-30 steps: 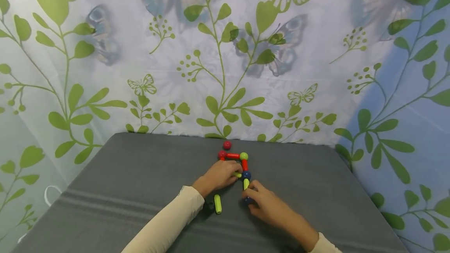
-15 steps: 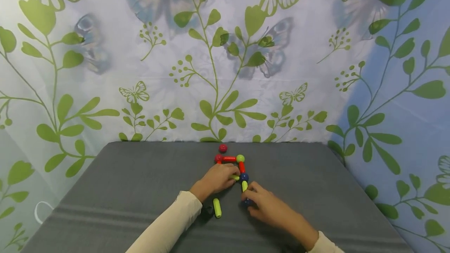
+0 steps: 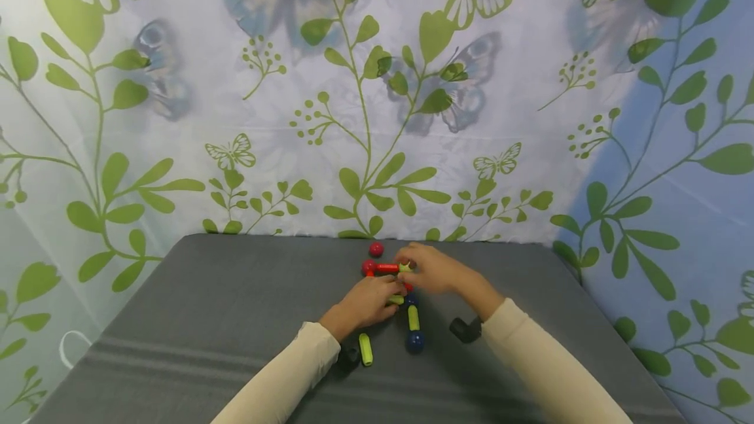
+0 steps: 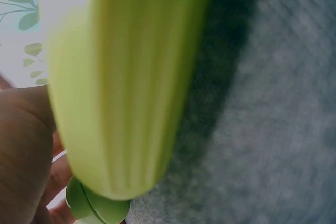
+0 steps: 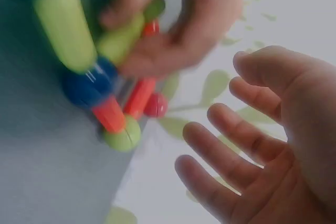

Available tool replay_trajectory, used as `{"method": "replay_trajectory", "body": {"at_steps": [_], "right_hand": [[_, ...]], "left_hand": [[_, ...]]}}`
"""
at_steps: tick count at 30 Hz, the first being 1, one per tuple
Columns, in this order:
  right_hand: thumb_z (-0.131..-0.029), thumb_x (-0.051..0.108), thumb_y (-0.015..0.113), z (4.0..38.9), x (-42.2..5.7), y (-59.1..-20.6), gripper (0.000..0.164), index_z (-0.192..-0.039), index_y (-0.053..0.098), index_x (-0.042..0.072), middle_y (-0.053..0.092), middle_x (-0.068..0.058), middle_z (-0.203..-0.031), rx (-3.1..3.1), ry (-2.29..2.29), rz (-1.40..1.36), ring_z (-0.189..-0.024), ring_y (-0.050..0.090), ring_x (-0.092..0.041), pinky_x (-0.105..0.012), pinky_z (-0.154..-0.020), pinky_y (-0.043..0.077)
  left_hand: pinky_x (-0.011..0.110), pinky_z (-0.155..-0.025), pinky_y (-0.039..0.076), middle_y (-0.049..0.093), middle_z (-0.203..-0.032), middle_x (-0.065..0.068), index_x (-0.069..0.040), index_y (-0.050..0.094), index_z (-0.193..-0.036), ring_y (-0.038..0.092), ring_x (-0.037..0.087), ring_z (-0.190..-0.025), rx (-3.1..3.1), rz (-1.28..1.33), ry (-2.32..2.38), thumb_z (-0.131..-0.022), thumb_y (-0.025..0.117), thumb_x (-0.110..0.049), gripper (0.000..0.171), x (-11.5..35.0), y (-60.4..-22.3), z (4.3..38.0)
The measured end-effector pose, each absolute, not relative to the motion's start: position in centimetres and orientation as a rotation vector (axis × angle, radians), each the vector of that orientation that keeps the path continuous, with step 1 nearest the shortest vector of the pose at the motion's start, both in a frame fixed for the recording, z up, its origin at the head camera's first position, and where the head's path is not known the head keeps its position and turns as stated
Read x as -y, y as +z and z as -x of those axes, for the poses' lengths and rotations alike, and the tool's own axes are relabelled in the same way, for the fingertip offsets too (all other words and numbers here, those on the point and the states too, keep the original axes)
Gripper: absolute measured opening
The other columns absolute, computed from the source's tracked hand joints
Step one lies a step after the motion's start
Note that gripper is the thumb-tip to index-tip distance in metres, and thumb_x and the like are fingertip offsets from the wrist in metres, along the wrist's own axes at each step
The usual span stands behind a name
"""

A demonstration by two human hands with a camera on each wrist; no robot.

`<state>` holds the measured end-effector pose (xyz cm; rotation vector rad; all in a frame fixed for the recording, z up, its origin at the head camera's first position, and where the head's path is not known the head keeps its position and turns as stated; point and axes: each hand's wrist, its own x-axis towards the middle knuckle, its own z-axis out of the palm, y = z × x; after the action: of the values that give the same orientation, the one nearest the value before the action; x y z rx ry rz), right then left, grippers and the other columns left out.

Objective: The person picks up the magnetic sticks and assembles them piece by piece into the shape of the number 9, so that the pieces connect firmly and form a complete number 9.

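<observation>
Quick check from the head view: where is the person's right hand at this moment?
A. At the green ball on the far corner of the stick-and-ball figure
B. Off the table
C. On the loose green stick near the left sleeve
A: the right hand reaches the green ball at the far corner, fingers open in the right wrist view.

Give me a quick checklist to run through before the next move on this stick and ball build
1. Left hand steadying the build, fingers on a green stick: ok.
2. Right hand at the far corner by the green ball: ok; the right wrist view shows its fingers straight, holding nothing.
3. Red stick joined to the red ball: ok.
4. Green stick and blue ball at the near end attached: ok.
5. Loose green stick within reach on the grey surface: ok.
6. Corner joints under the hands: cannot tell, hidden.
</observation>
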<state>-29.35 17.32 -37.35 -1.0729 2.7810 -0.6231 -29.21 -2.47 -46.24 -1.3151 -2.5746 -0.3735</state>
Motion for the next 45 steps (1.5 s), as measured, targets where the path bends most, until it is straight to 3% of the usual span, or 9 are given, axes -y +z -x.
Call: {"method": "replay_trajectory", "body": {"at_steps": [6,13,18,25,36,45], "right_hand": [[-0.101,0.018,0.064,35.2,-14.3,-37.7,0.038,-0.137,0.059,0.008,0.057,-0.016,-0.127,-2.762,-0.416,0.946,-0.114,0.058,-0.033,-0.046,-0.091,0.049],[-0.1,0.012,0.065,38.0,-13.4,-40.0,0.046,-0.145,0.055,0.011,0.05,-0.02,-0.142,-2.773,-0.299,0.86,-0.128,0.051,-0.035,-0.049,-0.101,0.044],[-0.099,0.006,0.063,39.0,-13.7,-41.1,0.043,-0.141,0.058,0.01,0.052,-0.018,-0.139,-2.82,-0.258,0.844,-0.128,0.051,-0.035,-0.049,-0.103,0.043],[-0.1,0.009,0.063,39.4,-13.2,-42.1,0.039,-0.138,0.061,0.014,0.055,-0.015,-0.129,-2.876,-0.241,0.834,-0.116,0.056,-0.033,-0.048,-0.095,0.047],[-0.099,0.013,0.066,39.8,-12.1,-42.5,0.042,-0.14,0.06,0.019,0.054,-0.015,-0.129,-2.909,-0.239,0.834,-0.106,0.06,-0.032,-0.048,-0.085,0.051],[-0.099,0.023,0.069,39.5,-11.7,-42.4,0.025,-0.122,0.064,0.016,0.061,-0.007,-0.111,-2.967,-0.093,0.855,-0.098,0.061,-0.028,-0.05,-0.078,0.051]], "left_hand": [[0.027,-0.08,0.052,0.065,-0.107,-0.001,-0.015,0.07,-0.114,0.065,0.014,-0.087,2.543,1.338,-0.378,-0.091,0.077,-0.02,0.025,2.6,-46.8,29.2],[0.029,-0.08,0.051,0.064,-0.105,-0.001,-0.016,0.071,-0.113,0.063,0.013,-0.087,2.484,1.359,-0.322,-0.089,0.078,-0.021,0.025,3.2,-46.2,28.5],[0.031,-0.082,0.052,0.066,-0.105,-0.001,-0.016,0.072,-0.11,0.064,0.014,-0.091,2.439,1.386,-0.322,-0.088,0.078,-0.017,0.022,4.2,-45.3,27.9],[0.031,-0.085,0.051,0.066,-0.107,-0.001,-0.016,0.072,-0.108,0.065,0.015,-0.095,2.426,1.404,-0.329,-0.087,0.079,-0.014,0.022,4.9,-45.5,27.9],[0.03,-0.083,0.052,0.065,-0.103,-0.002,-0.016,0.073,-0.104,0.065,0.015,-0.093,2.406,1.384,-0.351,-0.085,0.081,-0.012,0.021,6.0,-46.4,28.8],[0.029,-0.084,0.051,0.066,-0.105,-0.002,-0.015,0.072,-0.103,0.065,0.014,-0.094,2.412,1.386,-0.335,-0.084,0.079,-0.009,0.02,5.8,-46.2,29.0]]}}
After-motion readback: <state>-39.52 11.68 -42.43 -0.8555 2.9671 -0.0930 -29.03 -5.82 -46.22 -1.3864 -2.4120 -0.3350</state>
